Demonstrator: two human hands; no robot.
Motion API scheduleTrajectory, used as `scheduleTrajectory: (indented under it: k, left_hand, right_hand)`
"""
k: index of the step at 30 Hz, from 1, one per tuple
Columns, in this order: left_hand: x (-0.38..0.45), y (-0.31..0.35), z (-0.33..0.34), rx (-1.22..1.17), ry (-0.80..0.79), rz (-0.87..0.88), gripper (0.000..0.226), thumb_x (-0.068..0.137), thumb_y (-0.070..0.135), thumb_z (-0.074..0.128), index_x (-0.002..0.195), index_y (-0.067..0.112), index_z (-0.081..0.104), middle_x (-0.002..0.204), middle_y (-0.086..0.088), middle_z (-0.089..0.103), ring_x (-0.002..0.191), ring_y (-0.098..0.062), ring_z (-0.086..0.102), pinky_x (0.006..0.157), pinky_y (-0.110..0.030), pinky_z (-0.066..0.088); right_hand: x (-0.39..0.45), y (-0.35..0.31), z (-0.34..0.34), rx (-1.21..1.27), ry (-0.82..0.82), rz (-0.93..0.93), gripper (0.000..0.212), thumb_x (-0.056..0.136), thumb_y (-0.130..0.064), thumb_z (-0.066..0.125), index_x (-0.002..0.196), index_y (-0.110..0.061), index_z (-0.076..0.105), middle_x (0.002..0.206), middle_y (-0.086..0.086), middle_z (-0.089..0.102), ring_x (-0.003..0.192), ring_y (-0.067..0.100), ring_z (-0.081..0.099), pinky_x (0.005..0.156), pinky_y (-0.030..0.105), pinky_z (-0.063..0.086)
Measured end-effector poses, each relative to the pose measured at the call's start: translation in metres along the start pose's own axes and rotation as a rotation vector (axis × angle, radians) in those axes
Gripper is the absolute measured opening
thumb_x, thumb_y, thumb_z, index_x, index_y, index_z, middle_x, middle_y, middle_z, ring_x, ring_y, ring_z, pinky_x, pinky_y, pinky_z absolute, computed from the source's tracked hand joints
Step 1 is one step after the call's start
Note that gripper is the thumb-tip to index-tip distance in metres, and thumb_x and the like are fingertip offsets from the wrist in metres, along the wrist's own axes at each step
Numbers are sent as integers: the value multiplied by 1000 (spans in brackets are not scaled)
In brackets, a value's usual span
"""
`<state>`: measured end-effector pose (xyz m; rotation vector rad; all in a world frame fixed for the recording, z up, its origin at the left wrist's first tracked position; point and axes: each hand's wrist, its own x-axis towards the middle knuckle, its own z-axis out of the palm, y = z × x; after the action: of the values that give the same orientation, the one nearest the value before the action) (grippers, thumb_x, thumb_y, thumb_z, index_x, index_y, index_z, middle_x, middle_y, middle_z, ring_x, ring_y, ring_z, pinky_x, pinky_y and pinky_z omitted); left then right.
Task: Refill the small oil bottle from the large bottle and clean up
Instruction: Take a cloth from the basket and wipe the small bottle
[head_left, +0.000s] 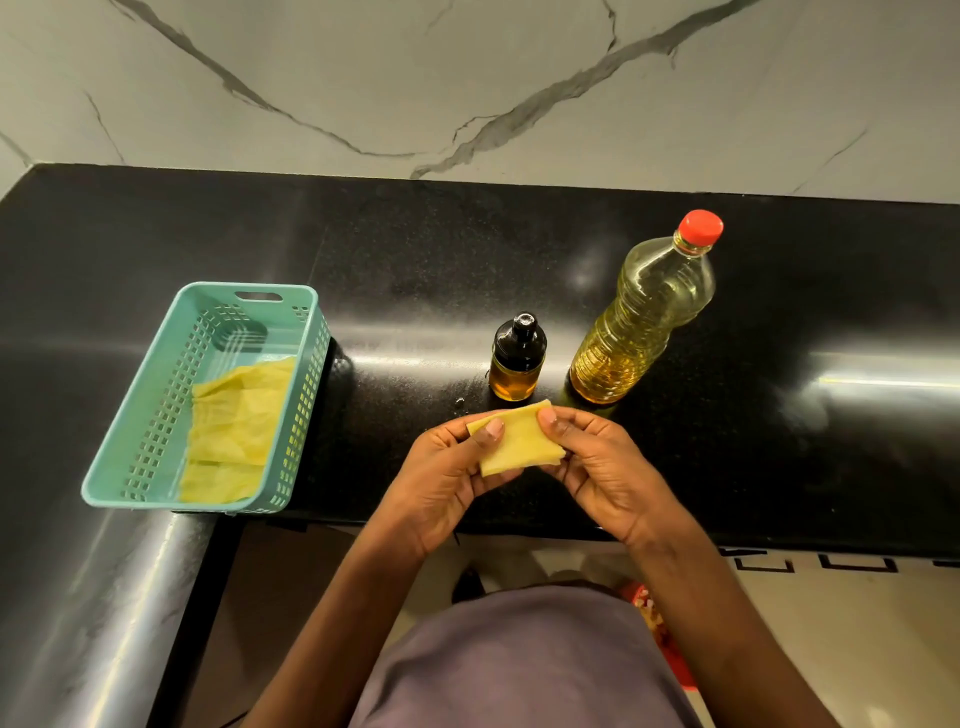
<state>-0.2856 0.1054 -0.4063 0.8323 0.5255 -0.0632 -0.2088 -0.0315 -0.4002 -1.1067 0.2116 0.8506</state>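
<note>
Head view: nearest, left hand (447, 467) and right hand (597, 467) together over the counter edge, each pinching a folded yellow cloth (519, 439) between thumb and curled fingers. Held flat and compact, likely readied for wiping. Just beyond, small bottle (517, 358), dark cap on, amber oil low in the glass, standing upright on the counter (415, 249). Beside it to the right, big bottle (644, 312), red cap on, also upright, the two near each other but apart. A droplet or two (460, 401) glinting by the small bottle, probably the target. Off left, teal basket (306, 332) with more yellow cloth (234, 415) lying inside. Farthest back, marble wall (467, 78).
</note>
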Motion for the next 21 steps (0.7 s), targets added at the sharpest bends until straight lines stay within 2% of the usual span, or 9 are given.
scheduleTrajectory:
  k: [5,12,15,17,19,21]
  left_hand:
    - [2,-3,-3,-61,10,-28,27,76,11,61,103,7,66,99,-9,72,87,-18,70,69,-27,58]
    - [3,-4,3,-96,-11,-35,26,76,10,61,102,8,64,92,-7,74,82,-17,71,66,-27,58]
    - [4,-5,5,-41,36,-7,18,83,6,60,100,7,64,91,-7,73,80,-16,71,67,-28,59]
    - [5,-7,5,-19,89,23,14,86,3,58,99,7,64,91,-7,72,80,-17,70,71,-29,58]
    - [7,-9,5,-13,118,48,13,87,3,58,98,7,64,92,-8,72,81,-18,70,72,-29,58]
    - [7,-10,6,27,114,62,15,86,4,60,99,7,65,92,-8,73,82,-19,70,73,-29,59]
  right_hand:
    - [1,-10,-1,89,3,38,13,92,-6,51,98,-3,62,71,3,70,61,7,65,51,17,53]
    - [1,-11,1,34,35,5,14,90,-9,55,100,-4,62,83,7,68,66,9,66,51,19,52]
    - [-1,-15,-1,9,20,-64,18,84,-21,60,96,-8,65,85,5,71,73,10,68,58,22,54]
    - [-5,-17,-1,-73,-24,-134,24,77,-25,62,98,-12,66,89,2,73,80,10,68,63,22,54]
    - [-7,-14,0,-233,-23,-224,25,78,-17,67,102,-17,65,95,0,72,86,10,67,65,20,54]
    - [-5,-8,0,-492,114,-405,26,82,-7,68,104,-20,65,97,-3,69,90,8,66,70,18,53]
